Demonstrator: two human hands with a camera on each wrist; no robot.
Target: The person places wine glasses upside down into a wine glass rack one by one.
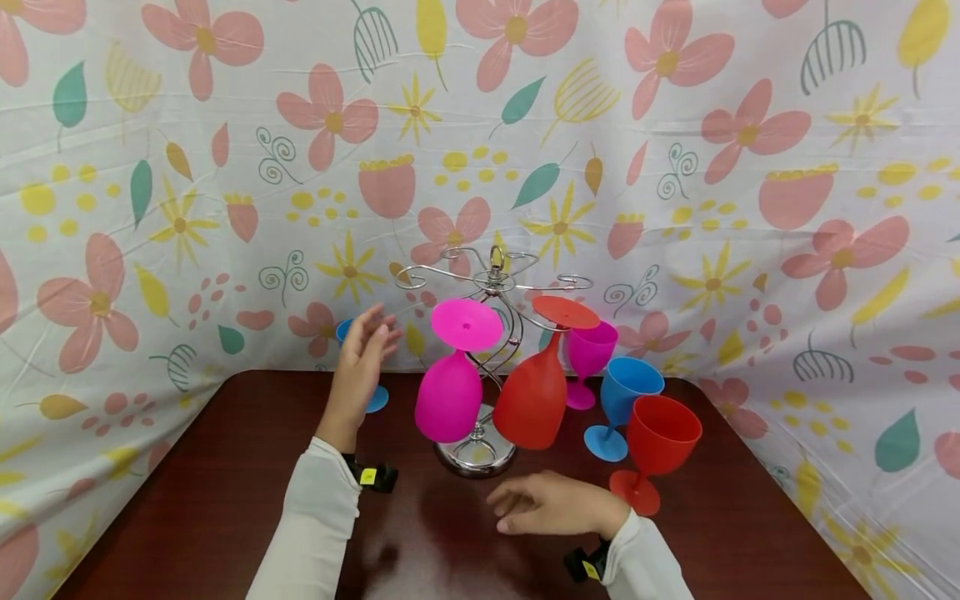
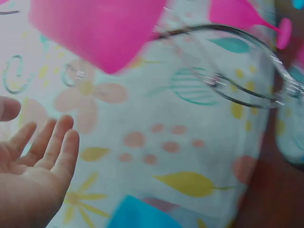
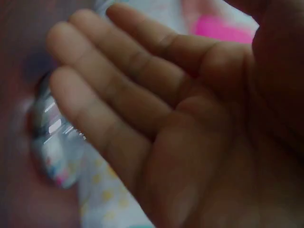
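A chrome stemware rack [image 1: 459, 462] with curled arms stands mid-table. From it hang a magenta goblet [image 1: 448, 402] and a red goblet [image 1: 531, 402], both upside down, bowls tilted. My left hand [image 1: 358, 371] is raised left of the magenta goblet, fingers extended and holding nothing; its empty palm also shows in the left wrist view. Behind that hand, partly hidden, stands a blue goblet [image 1: 378, 400]. My right hand [image 1: 558, 506] hovers over the table in front of the rack base, fingers loosely bent, palm empty in the right wrist view.
At the right of the dark wooden table [image 1: 247, 467] stand three upright goblets: magenta [image 1: 590, 352] at the back, blue [image 1: 630, 390] in the middle and red [image 1: 663, 435] in front. A flower-patterned curtain [image 1: 480, 125] closes off the back and sides.
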